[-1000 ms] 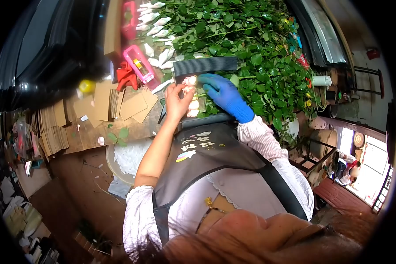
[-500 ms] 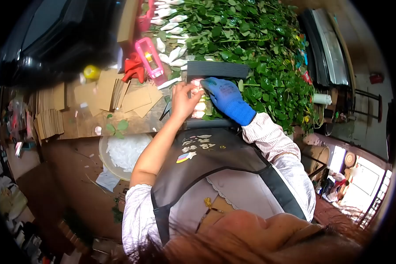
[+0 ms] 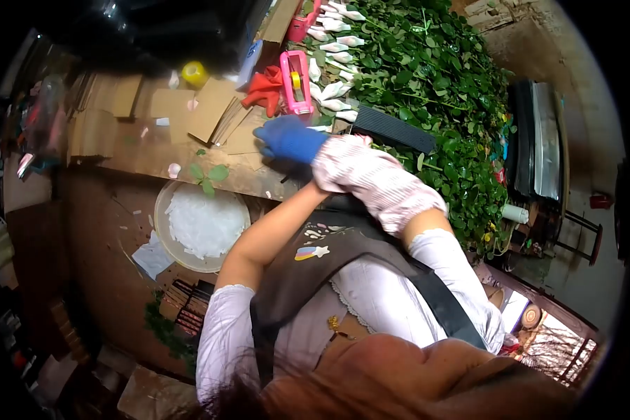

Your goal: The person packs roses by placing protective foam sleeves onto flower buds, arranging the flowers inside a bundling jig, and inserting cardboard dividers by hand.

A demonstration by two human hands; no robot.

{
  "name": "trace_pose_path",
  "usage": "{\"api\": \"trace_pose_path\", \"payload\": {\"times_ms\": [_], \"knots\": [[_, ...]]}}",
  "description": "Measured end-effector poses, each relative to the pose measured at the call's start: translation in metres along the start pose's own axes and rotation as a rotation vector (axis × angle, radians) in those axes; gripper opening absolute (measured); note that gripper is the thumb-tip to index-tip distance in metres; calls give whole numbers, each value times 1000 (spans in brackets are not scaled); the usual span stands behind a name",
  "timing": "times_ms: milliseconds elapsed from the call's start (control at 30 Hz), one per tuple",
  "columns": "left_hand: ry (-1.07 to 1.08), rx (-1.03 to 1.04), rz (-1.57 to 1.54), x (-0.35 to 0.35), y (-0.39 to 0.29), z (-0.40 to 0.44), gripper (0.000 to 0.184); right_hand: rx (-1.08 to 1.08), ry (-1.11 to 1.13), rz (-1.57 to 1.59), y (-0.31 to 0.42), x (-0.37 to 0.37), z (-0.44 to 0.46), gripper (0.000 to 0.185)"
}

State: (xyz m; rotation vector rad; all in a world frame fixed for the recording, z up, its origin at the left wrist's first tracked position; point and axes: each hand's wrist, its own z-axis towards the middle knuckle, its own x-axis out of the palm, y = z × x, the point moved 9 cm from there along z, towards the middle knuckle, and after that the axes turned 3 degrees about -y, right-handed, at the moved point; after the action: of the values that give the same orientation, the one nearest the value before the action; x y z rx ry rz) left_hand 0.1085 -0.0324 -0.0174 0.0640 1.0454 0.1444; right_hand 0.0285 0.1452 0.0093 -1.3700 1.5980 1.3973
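My right hand, in a blue glove, reaches leftward across the bench at the cardboard sheets. Its fingertips are over the nearest sheets, but whether they grip one is unclear. My left hand is hidden behind the right sleeve; only the bare left forearm shows. The pale pink rose heads seen between my hands before are covered now. A black ribbed block lies just beyond the right sleeve. Near the glove stand a pink tape dispenser and a crumpled red item.
Leafy green stems with white-wrapped heads cover the bench's far right. A yellow tape roll sits farther left. Below the bench edge stands a tub of white pieces. A white roll is at the right.
My right gloved hand has left the rose heads and crossed over my left arm to the cardboard. My left hand has become hidden. The view has turned and shifted.
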Motion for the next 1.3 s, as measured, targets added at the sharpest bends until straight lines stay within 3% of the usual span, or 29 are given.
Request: {"api": "trace_pose_path", "payload": {"times_ms": [67, 133, 233, 333, 367, 400, 467, 500, 533, 567, 600, 667, 767, 867, 933, 967, 1067, 1133, 1167, 1200, 1267, 1300], "knots": [[72, -263, -466, -17, 27, 1, 48, 69, -142, -119, -1, 21, 31, 26], [68, -437, -741, -26, 41, -3, 47, 116, -254, -204, -8, 55, 55, 23], [61, -496, -834, -30, 48, -8, 45, 209, -157, -250, -26, 78, 79, 16], [74, -520, -874, -23, 49, -5, 43, 1, -326, -286, 5, -3, 18, 12], [87, -525, -878, -21, 49, -2, 43, 61, -330, -257, -1, -22, -3, 6], [113, -528, -889, -17, 53, 2, 42, -23, -516, 62, 2, -62, -47, 12], [88, -563, -946, -11, 55, 2, 41, 207, -706, 389, -28, -96, -127, 31], [-233, -611, -1010, -8, 50, -24, 38, 329, -684, 574, -47, -95, -164, 39], [40, -834, -1332, -14, 56, -12, 40, 517, -606, 830, -66, -86, -198, 42], [28, -729, -1146, -21, 59, -12, 41, 597, -681, 927, -77, -83, -231, 41], [11, -622, -963, -27, 59, -11, 42, 841, -573, 1204, -82, -66, -261, 35], [31, -792, -1043, -15, 63, -20, 46, 962, -579, 1251, -90, -31, -297, 30], [-50, -1119, -1719, 7, 71, -40, 36, 1097, -579, 1322, -90, 9, -317, 33], [-69, -1202, -1656, 6, 106, -77, 19, 1128, -527, 1355, -95, 29, -310, 34], [-143, -1122, -1669, 3, 120, -82, 15, 1148, -490, 1318, -97, 33, -307, 27], [-54, -1107, -1642, -9, 122, -73, 19, 1139, -491, 1314, -98, 35, -307, 27], [203, -623, -1487, -69, 95, -4, 35, 1095, -519, 1332, -99, 40, -305, 29], [424, -254, -1207, -97, 62, 43, 54, 1058, -508, 1350, -106, 51, -304, 35], [350, -32, -1036, -105, 45, 59, 76, 1028, -511, 1339, -108, 50, -302, 33], [380, 52, -953, -84, 31, 55, 96, 1035, -470, 1260, -109, 50, -304, 33], [501, 89, -837, -67, 19, 60, 110, 1037, -397, 1100, -109, 38, -305, 32], [568, 90, -811, -58, 17, 61, 112, 917, -400, 508, -110, 13, -306, 31]]}}
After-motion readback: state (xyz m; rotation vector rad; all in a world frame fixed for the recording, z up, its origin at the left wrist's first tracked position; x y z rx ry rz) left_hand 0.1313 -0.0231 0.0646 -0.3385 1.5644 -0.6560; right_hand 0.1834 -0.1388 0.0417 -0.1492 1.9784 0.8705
